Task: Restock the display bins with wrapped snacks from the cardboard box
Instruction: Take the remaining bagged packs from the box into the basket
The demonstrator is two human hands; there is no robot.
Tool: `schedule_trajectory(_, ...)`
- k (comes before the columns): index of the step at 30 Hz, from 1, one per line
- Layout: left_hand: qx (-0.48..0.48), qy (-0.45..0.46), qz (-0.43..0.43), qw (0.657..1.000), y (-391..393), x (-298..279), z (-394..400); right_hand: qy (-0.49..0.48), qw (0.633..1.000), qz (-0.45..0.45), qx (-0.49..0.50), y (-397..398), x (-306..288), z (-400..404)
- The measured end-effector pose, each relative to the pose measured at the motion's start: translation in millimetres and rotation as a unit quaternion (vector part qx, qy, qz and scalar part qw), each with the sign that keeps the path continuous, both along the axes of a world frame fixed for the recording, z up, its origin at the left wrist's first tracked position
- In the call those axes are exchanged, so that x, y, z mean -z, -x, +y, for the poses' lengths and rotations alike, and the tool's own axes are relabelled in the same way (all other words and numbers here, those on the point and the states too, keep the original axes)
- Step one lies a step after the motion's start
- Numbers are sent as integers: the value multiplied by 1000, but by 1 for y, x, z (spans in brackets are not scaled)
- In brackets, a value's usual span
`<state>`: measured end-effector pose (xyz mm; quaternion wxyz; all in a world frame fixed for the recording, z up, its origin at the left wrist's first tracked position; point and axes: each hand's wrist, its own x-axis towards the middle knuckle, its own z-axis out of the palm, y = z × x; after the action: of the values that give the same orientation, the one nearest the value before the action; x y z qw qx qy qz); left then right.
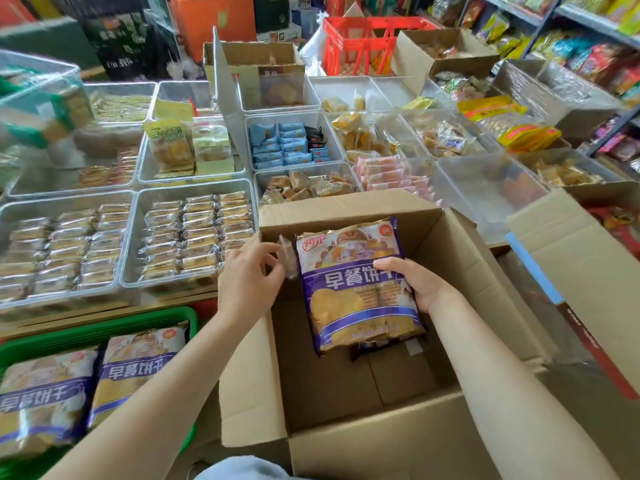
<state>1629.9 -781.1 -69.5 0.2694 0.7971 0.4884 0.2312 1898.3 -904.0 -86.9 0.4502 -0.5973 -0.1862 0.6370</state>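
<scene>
At the centre of the frame, I see both hands inside the open brown cardboard box (346,393). My right hand (420,284) grips the right edge of a large purple-and-gold wrapped biscuit pack (356,285), fingers curled round it, holding it upright above the box floor. My left hand (247,277) pinches a small clear-wrapped snack (288,256) just beside the pack's upper left corner. At lower left, a green plastic basket (104,329) holds two matching purple packs (135,368). Across the upper half, clear plastic display bins (131,237) on the table carry rows of small wrapped snacks (197,233). A red plastic crate (360,43) stands at upper centre.
</scene>
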Motion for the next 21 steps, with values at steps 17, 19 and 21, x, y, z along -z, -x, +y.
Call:
schedule_trajectory(17, -9, 195, -166, 966, -2, -12, -10, -62, 998, 2, 9, 28, -30, 27)
schedule_trajectory(19, -22, 300, -231, 925, -1, -31, -6, -88, 995, 18, 34, 42, -50, 38)
schedule_trajectory(21, -23, 371, -267, 889, 4, -49, 0, -104, 994, 12, 43, 61, -70, 51)
